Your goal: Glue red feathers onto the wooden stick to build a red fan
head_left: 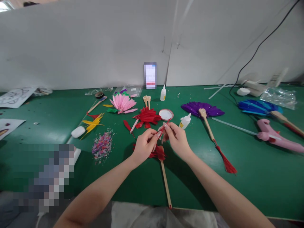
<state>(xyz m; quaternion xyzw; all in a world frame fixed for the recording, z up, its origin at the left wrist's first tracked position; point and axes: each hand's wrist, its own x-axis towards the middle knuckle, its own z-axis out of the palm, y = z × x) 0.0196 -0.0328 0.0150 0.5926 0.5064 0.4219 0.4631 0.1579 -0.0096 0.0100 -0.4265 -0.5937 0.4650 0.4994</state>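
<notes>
My left hand (pixel 146 144) and my right hand (pixel 177 137) meet near the middle of the table, fingers pinched on a small red feather (pixel 162 129). Below them lies a red feather fan (pixel 159 153) with a wooden handle (pixel 166 183) pointing toward me; my left hand partly covers its feathers. Just beyond my hands is a pile of red feathers (pixel 147 116). A round white lid with a red rim (pixel 166 114) sits beside the pile. To the right of the lid, a small glue bottle (pixel 185 121) leans over.
A purple fan (pixel 204 109), blue fan (pixel 260 107) and pink glue gun (pixel 280 139) lie right. Pink feathers (pixel 122 103), yellow feathers (pixel 93 123), colourful bits (pixel 102 146) and a white case (pixel 78 132) lie left. A phone (pixel 150 76) leans on the back wall.
</notes>
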